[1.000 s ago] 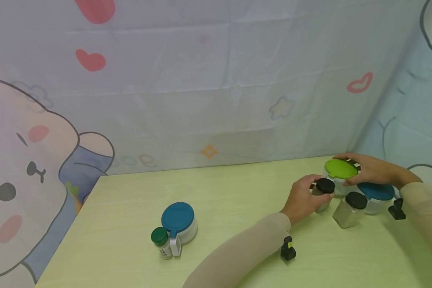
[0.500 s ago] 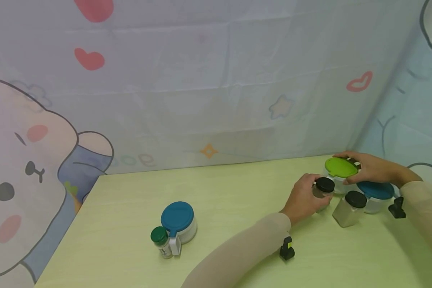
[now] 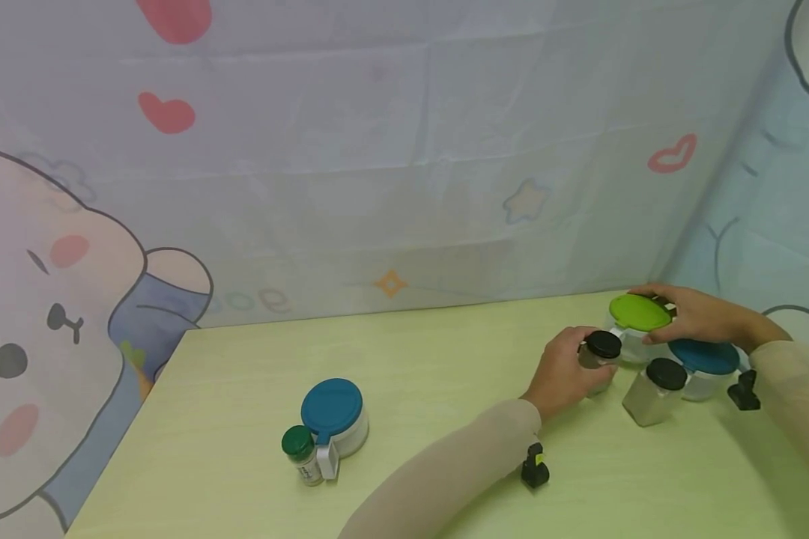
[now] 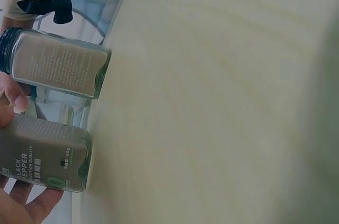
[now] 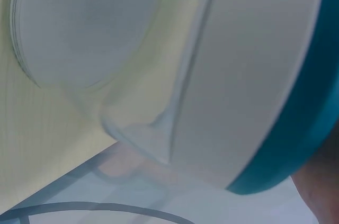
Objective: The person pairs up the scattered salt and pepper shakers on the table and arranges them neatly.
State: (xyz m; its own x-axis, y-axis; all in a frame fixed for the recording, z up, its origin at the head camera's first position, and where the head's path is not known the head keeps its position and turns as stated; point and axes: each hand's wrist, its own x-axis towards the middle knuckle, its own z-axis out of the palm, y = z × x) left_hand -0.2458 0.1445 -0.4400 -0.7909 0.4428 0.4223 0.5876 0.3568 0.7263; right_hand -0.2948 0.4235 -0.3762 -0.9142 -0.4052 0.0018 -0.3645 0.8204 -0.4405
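My left hand (image 3: 566, 372) grips a square glass pepper jar (image 3: 603, 346) with a black lid. Its grey label, with "black pepper" partly readable, shows on the jar (image 4: 42, 152) in the left wrist view, thumb on one side and fingers on the other. At the back right, my right hand (image 3: 704, 318) holds a white seasoning pot with a lime-green lid (image 3: 639, 313), thumb in front and fingers behind. A second black-lidded glass jar (image 3: 655, 393) stands just in front. Beside it is a blue-lidded pot (image 3: 704, 359), partly under my right wrist; this pot (image 5: 243, 75) fills much of the right wrist view.
Farther left on the pale table (image 3: 445, 359) stand another blue-lidded pot (image 3: 333, 408) and a small green-capped shaker (image 3: 300, 449) by its handle. A printed cloth (image 3: 391, 165) hangs along the table's back edge. Small black devices (image 3: 535, 466) sit at both wrists.
My left hand has shifted slightly left with the pepper jar, away from the green-lidded pot. My right hand stays at that pot. The other containers have not moved.
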